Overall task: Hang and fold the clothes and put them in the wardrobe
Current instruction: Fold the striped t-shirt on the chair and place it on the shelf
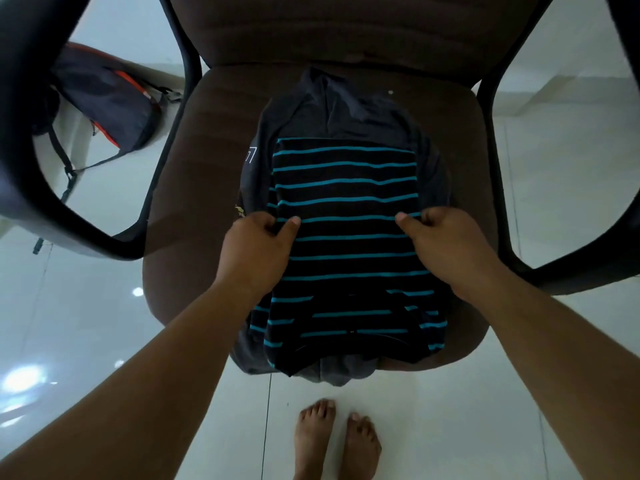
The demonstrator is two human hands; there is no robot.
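— Both forearms reach in from the near edge, and the left hand (258, 245) and right hand (441, 242) meet the striped shirt (346, 237). What is the grip?

— Each hand pinches a side edge of the shirt, thumb on top of the cloth, the other fingers curled under the fold. Left hand on the shirt's left edge, right hand on its right edge, about halfway along its length.

— And where is the shirt?

— Black with thin teal stripes, folded to a narrow panel, lying flat on a dark grey garment (332, 109). That garment sticks out past the shirt's far end and shows below its near end, where it hangs over the front lip of the seat. A small white print shows on it just left of the shirt.

— What carries them?

— A brown office chair (194, 188); both garments lie in the middle of its seat. Black armrests (498, 188) curve out on either side of the shirt.

— Further out?

— Glossy white tiled floor (571, 150) all round the chair. Left of the shirt, beyond the chair's armrest, a dark backpack (107, 95) with orange trim lies on the floor. Near of the shirt, below the seat's front edge, two bare feet (337, 441) stand on the tiles.
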